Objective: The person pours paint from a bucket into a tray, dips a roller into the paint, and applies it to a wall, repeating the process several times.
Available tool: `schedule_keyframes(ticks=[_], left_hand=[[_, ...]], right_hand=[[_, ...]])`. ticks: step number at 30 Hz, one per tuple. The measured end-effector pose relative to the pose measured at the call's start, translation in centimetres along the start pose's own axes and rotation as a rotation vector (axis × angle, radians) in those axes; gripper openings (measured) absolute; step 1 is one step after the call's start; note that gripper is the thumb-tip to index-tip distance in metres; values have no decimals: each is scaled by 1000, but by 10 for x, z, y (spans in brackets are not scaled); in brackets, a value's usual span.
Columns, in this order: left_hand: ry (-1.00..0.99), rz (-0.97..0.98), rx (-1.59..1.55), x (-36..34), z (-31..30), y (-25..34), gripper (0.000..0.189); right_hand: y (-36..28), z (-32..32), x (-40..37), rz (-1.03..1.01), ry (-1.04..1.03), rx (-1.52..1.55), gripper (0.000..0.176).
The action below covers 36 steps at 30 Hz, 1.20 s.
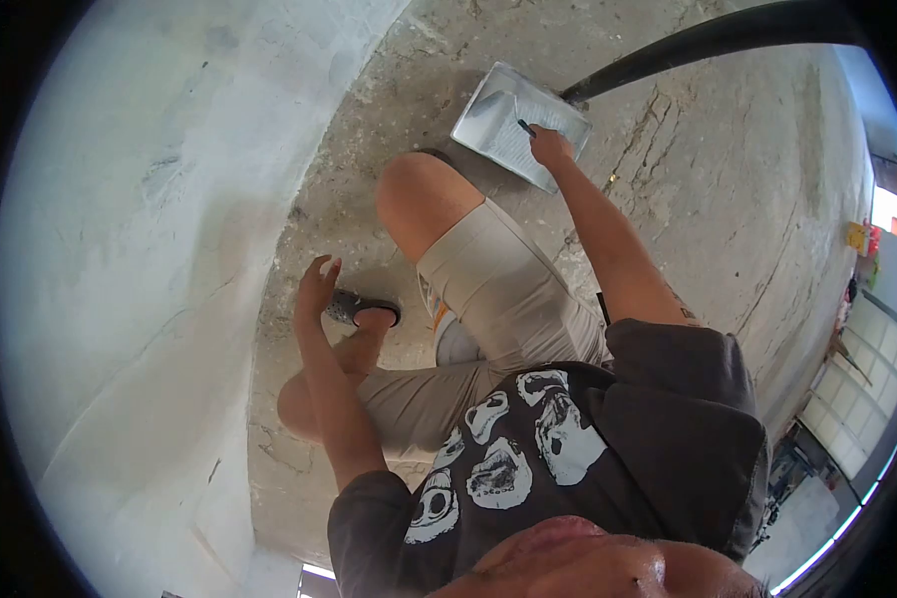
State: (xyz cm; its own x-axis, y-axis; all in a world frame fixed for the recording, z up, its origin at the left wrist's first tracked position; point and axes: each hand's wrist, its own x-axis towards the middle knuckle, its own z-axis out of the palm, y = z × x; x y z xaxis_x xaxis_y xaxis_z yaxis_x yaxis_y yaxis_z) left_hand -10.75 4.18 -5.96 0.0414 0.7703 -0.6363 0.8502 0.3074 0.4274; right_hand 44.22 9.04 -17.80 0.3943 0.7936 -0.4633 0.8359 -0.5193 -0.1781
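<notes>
A person wearing a dark printed T-shirt [658,429] and light shorts [503,284] is sitting or crouching low beside a wall, knees bent wide, with a pale container [458,342] partly showing between the legs. The left hand [317,287] is hanging in the air above a dark clog [346,306], its fingers loosely bent and slightly apart, and nothing is showing in its grasp; the arm is perhaps serving as a counterbalance to the reach on the other side.

Farther out, the right hand [551,147] is closing its fingers around a dark-handled tool [525,128] above a metallic-looking tray [536,171]. The handle is projecting past the curled fingers toward the tray's far left side; its working end is blending into the pale surface, and whether it is touching the tray cannot be told. The grip is probably leaving that end free to meet the tray, which is lying on the rough concrete floor [708,209], likely set there to stay within arm's length.

Beyond it, a dark curved bar [708,38] is running toward the tray's edge. The whitish wall [140,249] is rising at left, while pale gridded panels [852,399] are standing in the distance at right.
</notes>
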Motion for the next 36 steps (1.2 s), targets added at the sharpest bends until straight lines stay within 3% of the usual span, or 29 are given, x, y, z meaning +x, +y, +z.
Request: schedule_keyframes(ticks=[13,19,28,32,36], left_hand=[[19,24,9,2,4,-7,53],[27,42,17,4,4,-7,54],[8,1,45,0,2,-1,56],[3,20,52,3,5,-8,56],[-3,49,54,4,4,-7,57]], right_hand=[[33,23,-13,-4,59,153,37],[86,44,-69,57,146,190,38],[117,92,-176,162,-33,172,42],[96,86,-155,207,-100,105,40],[75,63,-87,151,-55,96,36]])
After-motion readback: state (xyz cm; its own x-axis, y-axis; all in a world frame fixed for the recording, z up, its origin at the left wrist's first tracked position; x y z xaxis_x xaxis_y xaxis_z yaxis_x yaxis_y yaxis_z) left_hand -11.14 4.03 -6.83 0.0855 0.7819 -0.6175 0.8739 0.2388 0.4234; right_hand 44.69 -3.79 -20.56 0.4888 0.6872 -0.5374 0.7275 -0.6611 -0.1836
